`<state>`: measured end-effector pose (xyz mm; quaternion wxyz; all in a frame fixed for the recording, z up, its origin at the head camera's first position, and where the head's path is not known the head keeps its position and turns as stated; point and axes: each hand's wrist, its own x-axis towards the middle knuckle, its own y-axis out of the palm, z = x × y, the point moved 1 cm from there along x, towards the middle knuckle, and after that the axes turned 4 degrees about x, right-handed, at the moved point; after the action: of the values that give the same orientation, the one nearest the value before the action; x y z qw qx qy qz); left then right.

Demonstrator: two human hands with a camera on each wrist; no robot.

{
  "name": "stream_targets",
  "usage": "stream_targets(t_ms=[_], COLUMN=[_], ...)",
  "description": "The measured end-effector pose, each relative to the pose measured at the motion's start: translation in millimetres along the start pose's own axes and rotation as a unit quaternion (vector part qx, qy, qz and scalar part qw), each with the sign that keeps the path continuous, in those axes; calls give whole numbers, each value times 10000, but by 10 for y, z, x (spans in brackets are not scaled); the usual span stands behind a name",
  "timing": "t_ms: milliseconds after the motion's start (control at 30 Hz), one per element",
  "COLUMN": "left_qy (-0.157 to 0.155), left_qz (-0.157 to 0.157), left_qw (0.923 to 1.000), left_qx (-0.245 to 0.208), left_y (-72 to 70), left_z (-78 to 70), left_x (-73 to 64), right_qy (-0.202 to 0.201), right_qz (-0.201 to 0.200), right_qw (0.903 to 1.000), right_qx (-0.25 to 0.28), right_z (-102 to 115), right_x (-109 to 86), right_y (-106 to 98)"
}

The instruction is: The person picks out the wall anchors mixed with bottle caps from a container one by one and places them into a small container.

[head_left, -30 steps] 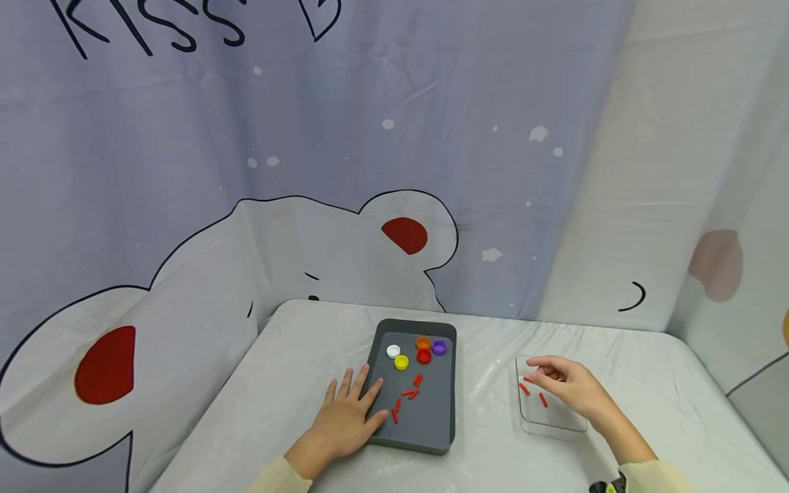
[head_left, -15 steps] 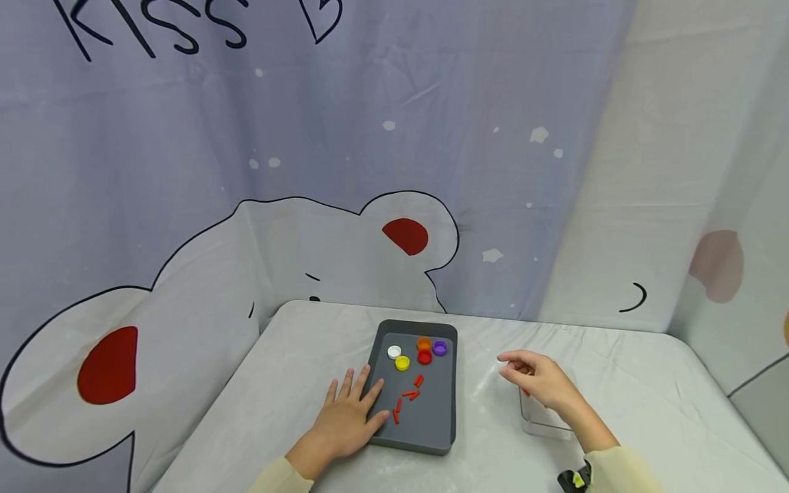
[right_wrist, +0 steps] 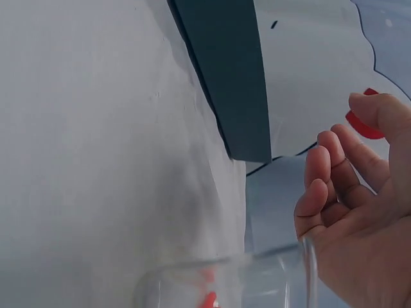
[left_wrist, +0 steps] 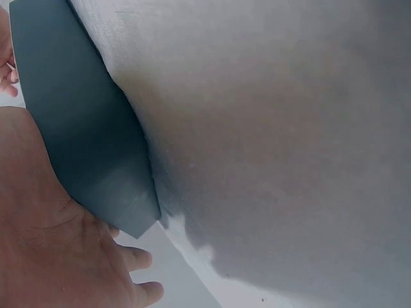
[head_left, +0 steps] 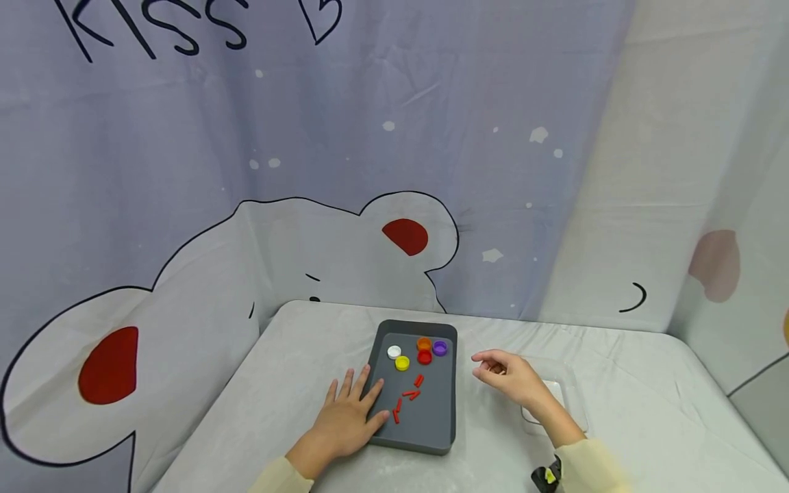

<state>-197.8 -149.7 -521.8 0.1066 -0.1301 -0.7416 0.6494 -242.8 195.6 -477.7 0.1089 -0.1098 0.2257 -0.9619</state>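
Observation:
My left hand (head_left: 346,419) rests with spread fingers on the left edge of a dark grey tray (head_left: 430,426). Inside the tray lie several short red sticks (head_left: 398,405) and several round cups or caps: white (head_left: 394,352), yellow (head_left: 402,363), orange (head_left: 424,344), red (head_left: 424,357) and purple (head_left: 440,348). Between the tray and a clear plastic box (head_left: 574,392), my right hand (head_left: 513,378) hovers with thumb and fingertips apart. No thing shows between them. Its forearm and hand cover part of the box. Red pieces (right_wrist: 209,299) show through the box wall in the right wrist view.
A white cloth covers the table (head_left: 493,455). Behind it hangs a printed curtain (head_left: 345,137) with a bear drawing, and its folds reach the table's far edge. The right forearm wears a dark wrist device (head_left: 546,475).
From above the clear box, my right hand has moved left towards the tray. Its forearm now covers the red pieces in the box. The left hand and tray stay put.

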Motion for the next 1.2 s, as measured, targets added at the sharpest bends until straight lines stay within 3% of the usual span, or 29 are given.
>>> stream_targets(t_ms=[667,967,1200], left_qy=[-2,30,-21], left_qz=[23,27,116], left_qw=[10000,10000,9999], left_qx=[-7,-33,68], left_y=[-22,-76,-66], left_z=[-15,-40,-30], left_x=[-8,-23,-22], right_qy=[-513,-195,-242], right_qz=[445,539,517], right_qw=[9975,9975,9968], right_qx=[-180,-412,-562], right_z=[149,212,237], right_x=[247,330,378], right_y=[462,620,715])
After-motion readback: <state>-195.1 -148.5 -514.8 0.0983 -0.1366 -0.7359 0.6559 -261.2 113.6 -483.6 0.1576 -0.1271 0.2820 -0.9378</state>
